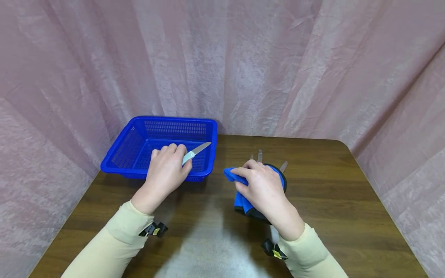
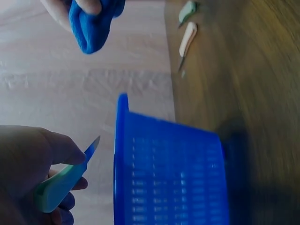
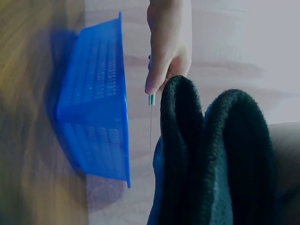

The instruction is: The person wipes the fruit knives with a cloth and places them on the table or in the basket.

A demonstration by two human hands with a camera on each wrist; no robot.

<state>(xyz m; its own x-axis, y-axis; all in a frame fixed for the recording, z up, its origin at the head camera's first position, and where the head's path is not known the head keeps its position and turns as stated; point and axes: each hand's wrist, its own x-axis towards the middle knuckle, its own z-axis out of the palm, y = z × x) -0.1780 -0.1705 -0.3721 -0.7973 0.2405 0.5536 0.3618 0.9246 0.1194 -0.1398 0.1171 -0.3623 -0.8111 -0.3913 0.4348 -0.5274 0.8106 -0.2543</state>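
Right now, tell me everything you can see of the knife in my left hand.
The knife has a smooth, pale mint-green handle, perhaps plastic, with a small round pivot-like spot near the blade. The slim blade looks like bare metal and tapers to a point. It is open, angled forward and to the right in the head view, and held above the blue basket without touching it. Your left hand grips the handle, hiding part of it.

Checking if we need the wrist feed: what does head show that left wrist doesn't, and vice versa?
Head only: the inside of the blue basket, the left sleeve and the right sleeve.
Left wrist only: the handles of the green knife and the pale pink knife, lying on the table.
Both: the left hand gripping the held knife, the right hand holding the blue cloth, and the basket.
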